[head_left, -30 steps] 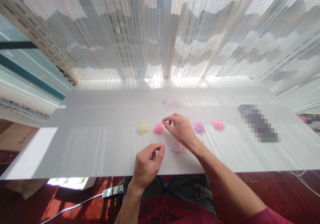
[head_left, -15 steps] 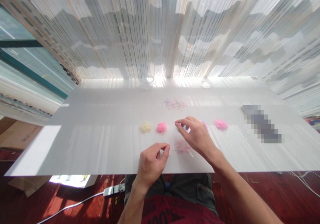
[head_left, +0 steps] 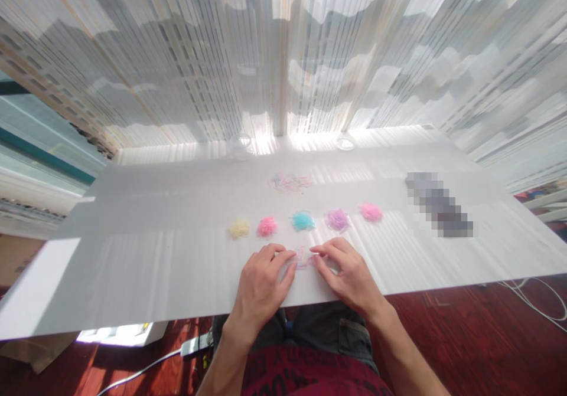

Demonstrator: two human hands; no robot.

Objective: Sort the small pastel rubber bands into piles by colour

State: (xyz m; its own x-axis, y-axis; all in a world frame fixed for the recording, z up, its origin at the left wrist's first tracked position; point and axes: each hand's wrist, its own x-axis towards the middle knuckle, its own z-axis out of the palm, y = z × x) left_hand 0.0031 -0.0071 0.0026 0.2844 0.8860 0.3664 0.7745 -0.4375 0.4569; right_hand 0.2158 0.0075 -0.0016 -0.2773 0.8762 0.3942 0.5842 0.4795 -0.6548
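Observation:
A small loose pile of mixed-colour thin strands, mostly pink and pale, lies on the white table near its front edge. My left hand is at the pile's left side, thumb and forefinger brought together; what is between them, if anything, is too small to make out. On the right side my right hand touches the strands, its thumb and fingers curved and slightly apart. Beyond the hands, a row of sorted piles runs across: yellow, coral pink, turquoise, purple and bright pink.
Farther back lies another mixed pile of strands. Two clear round containers stand by the curtain. A blurred-out dark object lies on the right of the white table. A cable runs across the floor.
My right hand has moved from over the turquoise pile back toward me to the near mixed pile, uncovering the turquoise and purple piles. The camera view has shifted a little.

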